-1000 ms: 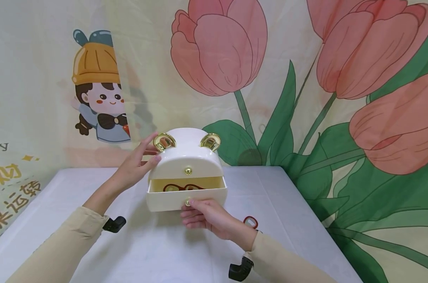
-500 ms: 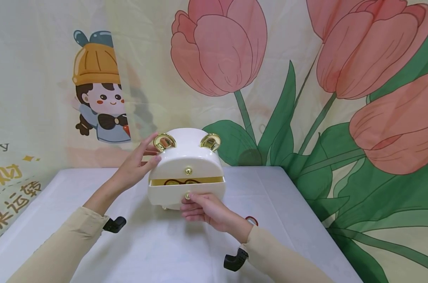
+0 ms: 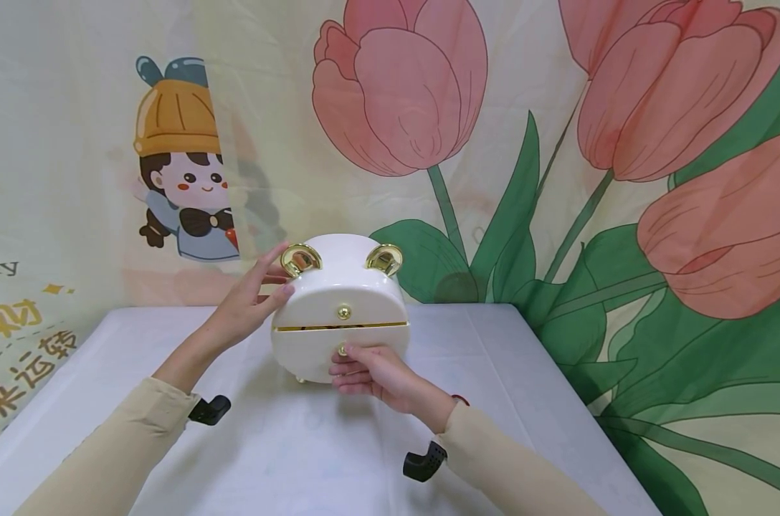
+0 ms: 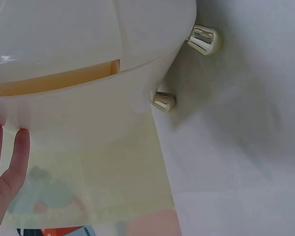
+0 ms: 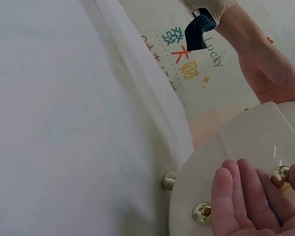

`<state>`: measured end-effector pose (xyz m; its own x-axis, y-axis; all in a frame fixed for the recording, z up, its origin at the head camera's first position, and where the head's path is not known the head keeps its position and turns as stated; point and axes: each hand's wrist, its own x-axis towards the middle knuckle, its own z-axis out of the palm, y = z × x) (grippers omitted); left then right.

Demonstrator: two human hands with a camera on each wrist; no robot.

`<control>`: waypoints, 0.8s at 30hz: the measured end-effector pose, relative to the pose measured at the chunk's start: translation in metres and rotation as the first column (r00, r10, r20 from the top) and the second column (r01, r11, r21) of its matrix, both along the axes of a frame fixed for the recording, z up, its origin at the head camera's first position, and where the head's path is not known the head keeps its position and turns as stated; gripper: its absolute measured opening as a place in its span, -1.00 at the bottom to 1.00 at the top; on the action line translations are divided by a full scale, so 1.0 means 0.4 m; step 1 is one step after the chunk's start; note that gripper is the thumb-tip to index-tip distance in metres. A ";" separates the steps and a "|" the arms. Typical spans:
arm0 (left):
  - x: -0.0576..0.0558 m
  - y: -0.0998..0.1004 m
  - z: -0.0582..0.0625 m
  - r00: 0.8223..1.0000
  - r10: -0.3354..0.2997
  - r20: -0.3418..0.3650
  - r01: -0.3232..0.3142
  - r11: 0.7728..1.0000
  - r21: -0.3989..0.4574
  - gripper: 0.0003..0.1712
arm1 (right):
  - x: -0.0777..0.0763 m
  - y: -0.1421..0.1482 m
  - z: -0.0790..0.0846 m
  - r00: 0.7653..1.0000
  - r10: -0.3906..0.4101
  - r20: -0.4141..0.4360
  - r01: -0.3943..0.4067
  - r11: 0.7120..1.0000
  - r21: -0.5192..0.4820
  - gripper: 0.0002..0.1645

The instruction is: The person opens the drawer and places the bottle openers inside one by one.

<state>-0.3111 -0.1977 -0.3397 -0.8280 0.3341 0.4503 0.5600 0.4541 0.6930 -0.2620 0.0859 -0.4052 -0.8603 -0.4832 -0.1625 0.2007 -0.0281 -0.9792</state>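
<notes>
A white rounded jewelry box (image 3: pixel 345 261) with gold ears stands on the table. Its lower drawer (image 3: pixel 302 351) is out by a narrow slit; the gap (image 4: pixel 64 81) also shows in the left wrist view. My right hand (image 3: pixel 383 376) pinches the drawer's gold knob (image 3: pixel 343 350) between thumb and index finger, the other fingers extended below it. The same knob (image 5: pixel 280 176) is seen close up in the right wrist view. My left hand (image 3: pixel 243 308) rests against the box's left side, with fingertips touching it. What lies inside the drawer is almost wholly hidden.
A white cloth covers the table (image 3: pixel 235 459). Part of a small red-rimmed object (image 3: pixel 459 399) peeks out behind my right wrist. Behind the table hangs a printed backdrop (image 3: pixel 403 100) with tulips. Short gold feet (image 4: pixel 205 40) hold the box up.
My right hand has pushed the lower drawer inward, from well out to a thin slit. The red-framed glasses inside have gone out of sight. My left hand has stayed in place.
</notes>
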 end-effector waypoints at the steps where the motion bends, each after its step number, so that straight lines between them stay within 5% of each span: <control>1: 0.001 0.000 0.001 1.000 -0.003 0.000 0.003 1.000 0.004 -0.07 | -0.002 0.000 0.000 1.000 -0.001 0.000 0.001 1.000 -0.001 -0.46; 24: -0.005 -0.006 -0.008 1.000 0.005 0.015 -0.004 1.000 -0.015 -0.08 | -0.005 0.022 -0.013 1.000 -0.001 -0.009 0.001 0.998 0.057 -0.41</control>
